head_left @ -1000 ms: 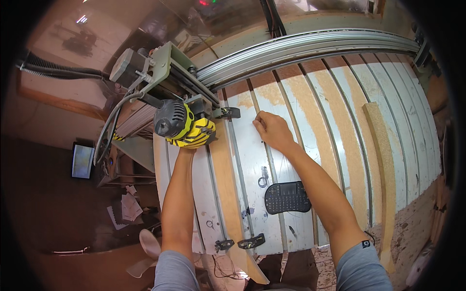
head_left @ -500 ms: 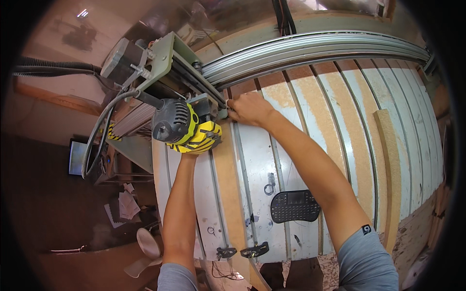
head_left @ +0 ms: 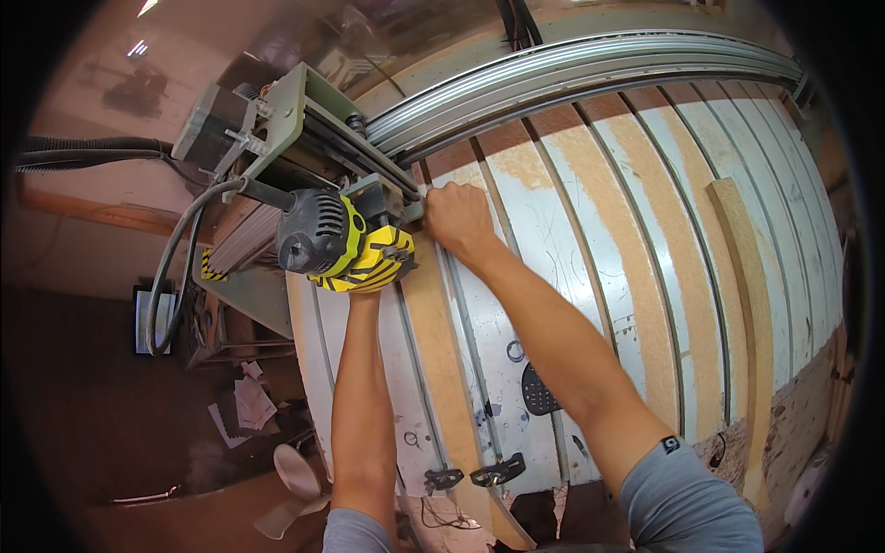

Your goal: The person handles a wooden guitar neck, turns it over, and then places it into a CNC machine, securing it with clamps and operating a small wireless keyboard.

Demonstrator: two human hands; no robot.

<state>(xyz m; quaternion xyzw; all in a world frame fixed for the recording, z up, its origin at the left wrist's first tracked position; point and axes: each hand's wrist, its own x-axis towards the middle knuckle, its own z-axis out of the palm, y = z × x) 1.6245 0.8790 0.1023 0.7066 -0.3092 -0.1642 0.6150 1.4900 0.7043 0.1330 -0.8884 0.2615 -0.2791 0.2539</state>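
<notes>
A black and yellow-green router (head_left: 318, 230) with a yellow-and-black striped lower part (head_left: 373, 258) hangs from a machine carriage (head_left: 277, 138). My left forearm (head_left: 361, 405) reaches up beneath it, and the router hides that hand and its fingers. My right hand (head_left: 458, 219) is closed at the right side of the router's metal mount (head_left: 383, 198). Whatever its fingers grip is hidden behind the knuckles. Under the router runs a long tan board (head_left: 438, 359), with two black clamps (head_left: 442, 479) (head_left: 498, 471) at its near end.
The slotted white machine bed (head_left: 562, 249) spreads to the right. A small black keyboard (head_left: 537, 392) lies partly under my right forearm. A tan wood strip (head_left: 742, 276) rests farther right. An aluminium rail (head_left: 572, 74) crosses the back. Cables (head_left: 92, 154) hang left, near a screen (head_left: 152, 321).
The view has shifted slightly. My right hand has turned, and its fingers are now curled out of sight by the mount. My right forearm covers more of the keyboard. The left arm stays beneath the router.
</notes>
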